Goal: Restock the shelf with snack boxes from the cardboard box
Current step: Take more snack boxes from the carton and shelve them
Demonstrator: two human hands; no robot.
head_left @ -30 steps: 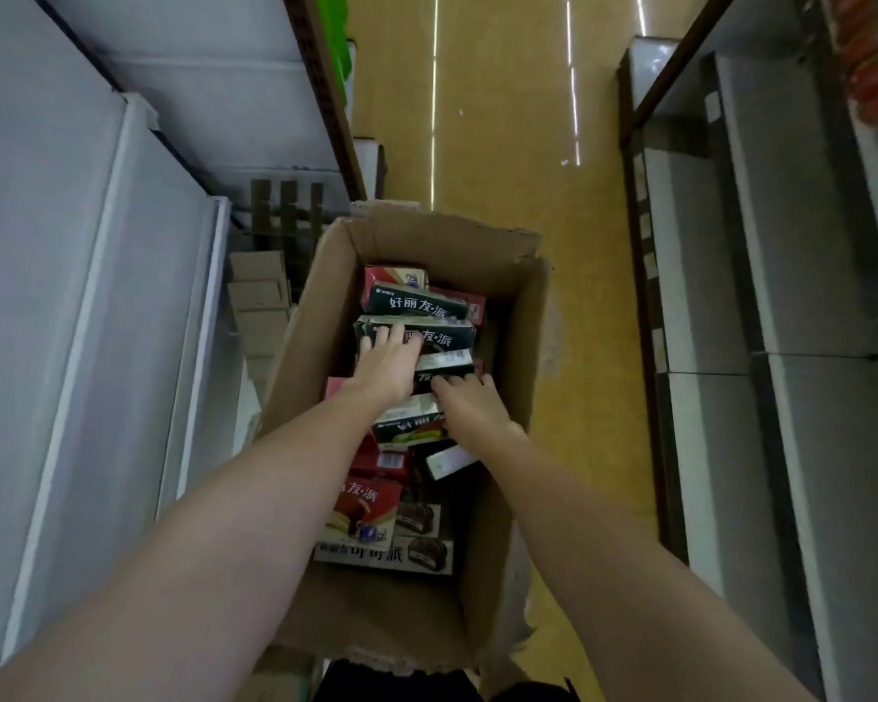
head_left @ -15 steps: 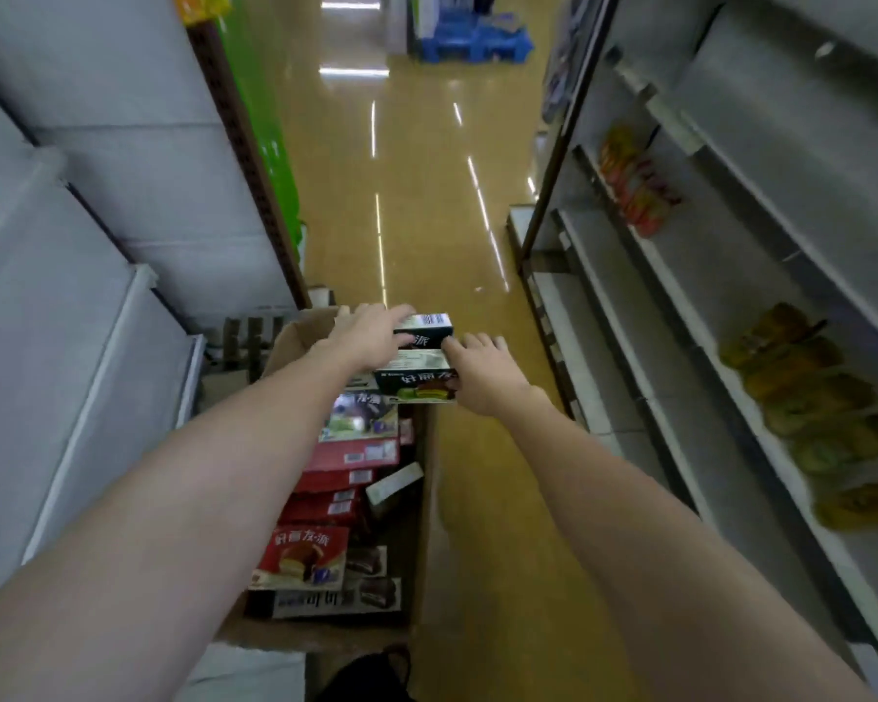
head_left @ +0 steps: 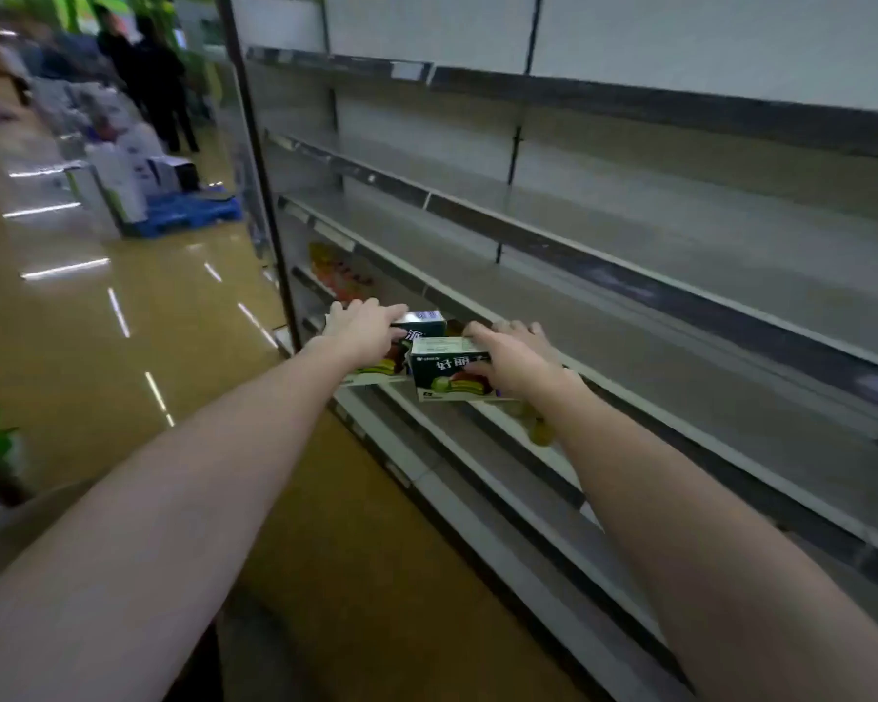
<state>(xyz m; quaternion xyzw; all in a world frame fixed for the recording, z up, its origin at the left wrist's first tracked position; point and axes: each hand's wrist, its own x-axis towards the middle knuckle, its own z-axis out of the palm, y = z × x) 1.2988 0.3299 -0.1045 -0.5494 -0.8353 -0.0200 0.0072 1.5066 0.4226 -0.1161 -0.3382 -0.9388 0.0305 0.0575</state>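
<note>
Each hand carries a dark green snack box in front of the grey shelf unit on the right. My left hand grips one snack box from above, most of it hidden under the hand. My right hand grips the nearer snack box, fingers over its top and thumb on its front face. Both boxes hover at the front edge of a lower shelf board. The cardboard box is out of view.
The shelf boards above are bare. Orange and yellow packets lie on a lower shelf further along. Two people stand far down the aisle beside stacked goods on a blue pallet. Glossy yellow floor lies to the left.
Both hands lifted the two snack boxes out of the cardboard box and swung right to the shelf. The view turned from the carton to the shelf unit.
</note>
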